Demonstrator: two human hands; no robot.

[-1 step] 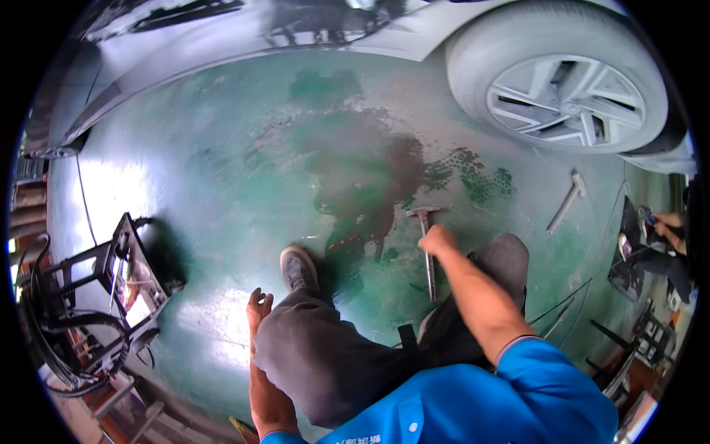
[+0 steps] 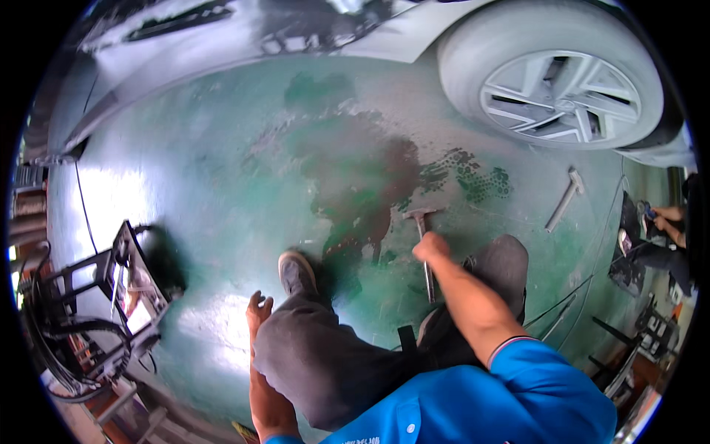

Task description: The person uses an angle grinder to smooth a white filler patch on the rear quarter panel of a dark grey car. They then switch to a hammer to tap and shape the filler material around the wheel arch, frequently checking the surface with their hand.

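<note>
The right hand (image 2: 432, 249) wraps a hammer (image 2: 420, 214); the half-open left hand (image 2: 258, 309) holds nothing; dark floor stain (image 2: 370, 174) beyond, T-shaped tool (image 2: 566, 198) near the car wheel (image 2: 560, 100)

Right hand (image 2: 432, 248) in a fist, left hand (image 2: 257, 309) loose

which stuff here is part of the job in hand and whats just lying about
In use:
- hammer, gripped in the right hand

Apparently just lying or standing about:
- hammer-shaped tool on the floor near the car wheel
- black-framed stand at left
</note>
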